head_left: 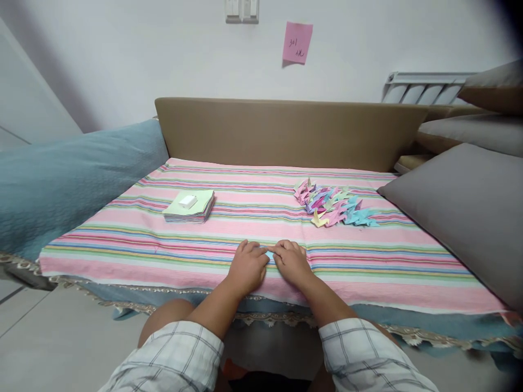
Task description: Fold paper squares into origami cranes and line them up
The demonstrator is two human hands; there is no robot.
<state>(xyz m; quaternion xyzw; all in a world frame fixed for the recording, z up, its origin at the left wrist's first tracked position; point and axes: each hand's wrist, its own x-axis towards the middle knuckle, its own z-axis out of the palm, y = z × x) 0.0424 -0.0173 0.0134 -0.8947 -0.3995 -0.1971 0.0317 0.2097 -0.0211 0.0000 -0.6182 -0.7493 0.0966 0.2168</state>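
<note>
A small piece of light blue paper (269, 255) shows between my two hands, lying on the striped cloth near its front edge. My left hand (248, 267) is closed on the paper's left side, thumb and fingers pressed to it. From the other side my right hand (291, 262) grips it too, its fingertips almost meeting the left ones. Most of the paper is hidden under my fingers, so its folded shape is unclear. Beyond my right hand lies a cluster of folded paper cranes (327, 204) in pink, purple, yellow, green and blue.
Left of my hands stands a stack of coloured paper sheets (188, 213) with a small white block (188, 201) on top. The striped cloth (245, 185) covers the sofa seat. Grey cushions (457, 207) lean at the right; a blue-covered armrest (81, 169) borders the left.
</note>
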